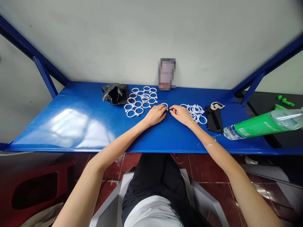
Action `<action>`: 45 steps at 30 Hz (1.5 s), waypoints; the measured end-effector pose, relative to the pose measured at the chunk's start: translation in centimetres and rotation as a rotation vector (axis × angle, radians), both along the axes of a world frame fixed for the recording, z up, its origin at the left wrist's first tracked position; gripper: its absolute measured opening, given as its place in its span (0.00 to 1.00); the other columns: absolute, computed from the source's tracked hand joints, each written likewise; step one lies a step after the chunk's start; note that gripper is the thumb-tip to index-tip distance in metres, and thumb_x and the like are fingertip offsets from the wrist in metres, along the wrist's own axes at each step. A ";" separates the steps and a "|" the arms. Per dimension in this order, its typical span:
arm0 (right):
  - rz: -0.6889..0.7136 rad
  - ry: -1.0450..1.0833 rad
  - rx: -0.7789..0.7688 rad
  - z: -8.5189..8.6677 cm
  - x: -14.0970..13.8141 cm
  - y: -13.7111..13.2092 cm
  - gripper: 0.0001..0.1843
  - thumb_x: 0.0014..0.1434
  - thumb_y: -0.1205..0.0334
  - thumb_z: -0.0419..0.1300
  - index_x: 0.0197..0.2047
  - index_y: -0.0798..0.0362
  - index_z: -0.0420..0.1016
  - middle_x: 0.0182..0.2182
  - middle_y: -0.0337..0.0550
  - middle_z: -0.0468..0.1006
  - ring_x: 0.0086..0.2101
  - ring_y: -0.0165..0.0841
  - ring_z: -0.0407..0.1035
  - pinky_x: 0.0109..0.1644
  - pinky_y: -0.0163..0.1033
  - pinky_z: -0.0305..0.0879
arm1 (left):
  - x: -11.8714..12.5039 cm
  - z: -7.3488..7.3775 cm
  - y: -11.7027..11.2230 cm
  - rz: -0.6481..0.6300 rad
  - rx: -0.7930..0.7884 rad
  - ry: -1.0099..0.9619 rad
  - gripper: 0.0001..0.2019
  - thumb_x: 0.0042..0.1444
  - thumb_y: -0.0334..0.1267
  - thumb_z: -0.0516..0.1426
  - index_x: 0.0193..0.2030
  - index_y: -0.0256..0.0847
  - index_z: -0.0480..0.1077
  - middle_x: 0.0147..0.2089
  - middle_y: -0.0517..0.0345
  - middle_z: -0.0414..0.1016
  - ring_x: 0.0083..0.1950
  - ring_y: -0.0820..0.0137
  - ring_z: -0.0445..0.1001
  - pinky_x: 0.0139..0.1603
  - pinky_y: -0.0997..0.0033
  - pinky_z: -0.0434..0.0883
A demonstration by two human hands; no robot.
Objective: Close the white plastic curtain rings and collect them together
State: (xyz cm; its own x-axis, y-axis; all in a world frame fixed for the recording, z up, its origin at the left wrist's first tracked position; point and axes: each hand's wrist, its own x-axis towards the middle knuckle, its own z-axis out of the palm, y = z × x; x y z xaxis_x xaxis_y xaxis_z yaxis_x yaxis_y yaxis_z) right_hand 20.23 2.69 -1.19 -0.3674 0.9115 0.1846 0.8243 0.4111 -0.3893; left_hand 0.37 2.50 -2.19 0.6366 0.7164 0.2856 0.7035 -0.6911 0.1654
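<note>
Both my hands rest on a blue table (78, 123) near its far middle. My left hand (156, 114) has its fingers curled onto a single white plastic ring (164, 105). Just right of it my right hand (181, 114) lies with fingers bent, fingertips close to the left hand; nothing clearly shows in it. Several separate white rings (141, 100) are spread out left of my hands. A tangled heap of white rings (196, 112) lies right of my right hand.
A crumpled black plastic bag (115, 93) sits left of the spread rings. A blurred upright phone (167, 74) leans on the wall. A black flat object (214, 119) with a white clip lies right. A green-labelled water bottle (262, 124) lies on the right edge.
</note>
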 end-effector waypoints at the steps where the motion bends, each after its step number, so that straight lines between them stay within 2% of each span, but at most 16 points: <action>1: -0.004 -0.002 0.004 0.1 0.0 0.0 0.10 0.63 0.62 0.56 0.45 0.51 0.76 0.31 0.40 0.79 0.32 0.35 0.72 0.35 0.37 0.62 | -0.1 0.1 0.1 0.022 0.003 0.007 0.14 0.65 0.34 0.50 0.55 0.33 0.67 0.61 0.41 0.69 0.60 0.57 0.70 0.56 0.60 0.69; 5: -0.074 -0.026 0.054 0.4 0.1 -0.1 0.10 0.63 0.63 0.55 0.44 0.51 0.76 0.32 0.42 0.80 0.34 0.38 0.73 0.35 0.39 0.63 | -0.3 0.3 0.4 0.123 0.034 0.077 0.11 0.66 0.34 0.49 0.48 0.33 0.70 0.54 0.42 0.73 0.55 0.56 0.73 0.52 0.59 0.69; 10: -0.242 -0.090 0.181 0.4 1.3 0.3 0.11 0.63 0.62 0.53 0.44 0.53 0.75 0.35 0.50 0.79 0.36 0.43 0.72 0.33 0.42 0.63 | -0.8 0.5 0.9 0.244 0.103 0.107 0.15 0.66 0.33 0.45 0.41 0.31 0.72 0.44 0.39 0.75 0.46 0.54 0.75 0.49 0.54 0.67; 14: -0.288 -0.101 0.303 -0.1 2.7 1.0 0.14 0.65 0.56 0.51 0.42 0.54 0.74 0.36 0.56 0.78 0.40 0.48 0.69 0.35 0.45 0.65 | -1.1 0.2 1.1 0.254 0.114 0.073 0.15 0.66 0.33 0.46 0.38 0.32 0.73 0.41 0.39 0.75 0.44 0.54 0.74 0.48 0.53 0.66; 18: -0.328 -0.148 0.325 -0.4 3.5 1.4 0.16 0.65 0.52 0.52 0.41 0.56 0.73 0.37 0.60 0.76 0.42 0.51 0.68 0.36 0.47 0.66 | -1.0 0.1 1.1 0.253 0.129 0.064 0.15 0.65 0.33 0.46 0.37 0.33 0.73 0.41 0.40 0.75 0.44 0.54 0.73 0.47 0.53 0.66; 21: -0.333 -0.219 0.297 -0.5 3.7 1.5 0.14 0.64 0.54 0.53 0.39 0.56 0.73 0.38 0.61 0.75 0.43 0.53 0.67 0.39 0.50 0.65 | -0.9 0.3 1.0 0.260 0.116 0.065 0.14 0.65 0.33 0.47 0.38 0.34 0.73 0.41 0.40 0.75 0.45 0.54 0.73 0.48 0.53 0.66; 24: -0.286 -0.246 0.244 -0.5 3.5 1.5 0.10 0.62 0.60 0.54 0.34 0.55 0.72 0.37 0.59 0.75 0.42 0.52 0.67 0.41 0.52 0.64 | -0.8 0.7 0.9 0.273 0.089 0.048 0.12 0.65 0.33 0.48 0.40 0.34 0.73 0.42 0.40 0.74 0.47 0.54 0.73 0.48 0.54 0.66; 27: -0.182 -0.194 0.207 -0.3 2.9 1.5 0.08 0.62 0.64 0.53 0.32 0.53 0.70 0.36 0.55 0.75 0.41 0.50 0.67 0.42 0.51 0.63 | -0.7 0.9 0.7 0.251 0.084 0.017 0.12 0.65 0.32 0.48 0.45 0.35 0.72 0.45 0.41 0.74 0.49 0.54 0.72 0.49 0.55 0.67; 33: 0.052 -0.006 0.233 0.6 1.0 0.7 0.09 0.67 0.60 0.50 0.37 0.50 0.70 0.36 0.48 0.76 0.40 0.44 0.67 0.45 0.47 0.64 | -0.5 0.6 0.5 0.121 0.117 -0.042 0.16 0.65 0.34 0.50 0.58 0.39 0.67 0.54 0.45 0.73 0.53 0.58 0.72 0.51 0.60 0.69; 37: 0.209 0.076 0.238 0.7 0.4 0.3 0.12 0.70 0.58 0.49 0.39 0.50 0.70 0.37 0.48 0.77 0.40 0.41 0.68 0.45 0.45 0.65 | -0.6 0.4 0.5 0.076 0.120 -0.078 0.16 0.66 0.36 0.52 0.58 0.40 0.68 0.52 0.46 0.73 0.51 0.60 0.73 0.51 0.62 0.70; 41: 0.248 0.103 0.271 0.7 0.2 0.2 0.12 0.70 0.57 0.49 0.40 0.50 0.71 0.37 0.48 0.78 0.39 0.41 0.69 0.46 0.46 0.66 | -0.6 0.1 0.6 0.036 0.120 -0.146 0.16 0.67 0.39 0.51 0.60 0.39 0.66 0.50 0.46 0.74 0.49 0.62 0.74 0.50 0.64 0.70; 45: 0.269 0.127 0.272 0.7 0.0 -0.1 0.12 0.69 0.57 0.50 0.40 0.50 0.72 0.37 0.48 0.79 0.39 0.41 0.70 0.44 0.45 0.67 | -0.5 -0.2 0.6 -0.023 0.110 -0.162 0.13 0.68 0.41 0.50 0.52 0.40 0.70 0.48 0.47 0.74 0.47 0.63 0.74 0.49 0.64 0.70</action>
State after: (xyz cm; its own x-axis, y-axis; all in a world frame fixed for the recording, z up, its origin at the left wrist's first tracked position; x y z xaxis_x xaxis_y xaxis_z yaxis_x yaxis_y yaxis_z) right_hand 20.25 2.62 -0.53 -0.5450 0.6978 0.4648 0.6258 0.7075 -0.3283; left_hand -0.17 3.11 -2.38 0.5915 0.6612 0.4615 0.6579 -0.7267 0.1979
